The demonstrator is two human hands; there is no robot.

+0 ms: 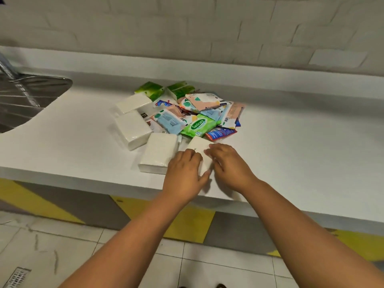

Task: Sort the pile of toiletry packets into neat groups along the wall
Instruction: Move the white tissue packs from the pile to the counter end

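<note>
A pile of toiletry packets [199,116] lies mid-counter: a green Sanicare wipes pack [197,125], pastel patterned packets [204,100], a red-and-blue sachet [220,133] and two green packs [164,90] at the back. Three white tissue packs sit at its left and front [133,129], [134,102], [159,152]. Another white tissue pack [199,145] lies nearest the counter's front edge. My left hand [184,173] and my right hand [228,163] both rest on it, fingers curled around its near end and sides.
The white counter [291,163] runs along a white brick-tile wall [207,28] with a low ledge. A steel sink [25,96] is set in at the far left. Below the front edge are yellow-and-grey cabinet fronts and a tiled floor with a drain grate [16,277].
</note>
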